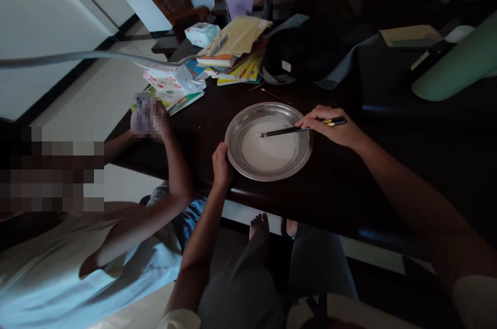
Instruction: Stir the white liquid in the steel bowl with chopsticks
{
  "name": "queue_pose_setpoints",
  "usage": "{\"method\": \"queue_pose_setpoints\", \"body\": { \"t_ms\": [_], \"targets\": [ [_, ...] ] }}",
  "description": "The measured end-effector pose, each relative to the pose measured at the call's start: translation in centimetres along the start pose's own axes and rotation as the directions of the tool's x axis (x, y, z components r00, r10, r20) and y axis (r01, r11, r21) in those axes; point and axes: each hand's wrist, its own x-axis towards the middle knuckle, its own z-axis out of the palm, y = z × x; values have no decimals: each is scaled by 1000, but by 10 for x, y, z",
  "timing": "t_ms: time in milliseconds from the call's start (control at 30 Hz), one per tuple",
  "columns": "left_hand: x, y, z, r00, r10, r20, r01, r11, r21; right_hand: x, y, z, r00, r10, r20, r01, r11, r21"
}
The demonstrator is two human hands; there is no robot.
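A round metal basin point(236, 160) stands on the dark table, with a whitish, milky-looking substance point(267, 150) in its bottom. My right hand point(336, 127) is closed around a pair of black chopsticks point(285, 131) with gold bands near their thick ends. Their tips point left, over or in the white substance; whether they touch it is hard to tell. At the basin's left edge, my left hand point(222, 165) grips the rim, thumb uppermost and the other fingers mostly hidden.
Left of me sits a person point(135, 235) with both hands raised to a blurred object. Books point(240, 70), tissue packs point(171, 77) and a black bag point(306, 54) lie behind the basin. A green cylinder point(458, 62) is at right. Another person point(237, 2) is farther back.
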Motion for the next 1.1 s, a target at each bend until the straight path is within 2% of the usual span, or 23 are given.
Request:
{"method": "queue_pose_setpoints", "body": {
  "t_ms": [67,133,233,300,367,467,567,667,800,900,1000,1100],
  "targets": [
    [0,0,0,1000,-8,-3,8,1000,-14,1,1,-4,996,14,-92,-15,1000,-8],
    [0,0,0,1000,-4,2,5,1000,-30,1,-1,-8,990,48,-132,-44,998,37],
    [1,0,0,1000,12,18,-11,999,-35,0,-5,-7,996,74,-48,-69,992,101],
    [1,0,0,1000,14,16,-14,999,-34,-1,-5,-3,998,55,23,-57,995,83],
    [1,0,0,1000,11,8,-11,999,-36,0,-3,0,999,25,38,-27,999,36],
    [0,1,0,1000,17,12,-17,999,-30,2,0,-5,998,23,-60,-24,1000,-14],
    [0,2,-1,999,37,27,-37,999,-19,2,0,-14,986,58,-153,-57,998,11],
    [0,1,-1,999,37,15,-37,999,-17,0,-2,-14,994,62,-93,-56,996,73],
    [0,0,0,999,35,10,-35,999,-20,-1,-2,3,1000,20,12,-21,999,49],
    [-1,-2,0,999,25,29,-23,998,-53,1,0,8,999,6,-54,-6,1000,6],
    [-2,-5,-2,998,12,55,-6,993,-122,-1,-3,-1,988,22,-152,-25,1000,-19],
    [-1,-8,-4,997,-8,82,21,987,-160,-15,-10,-12,978,56,-201,-57,998,0]
  ]
}}
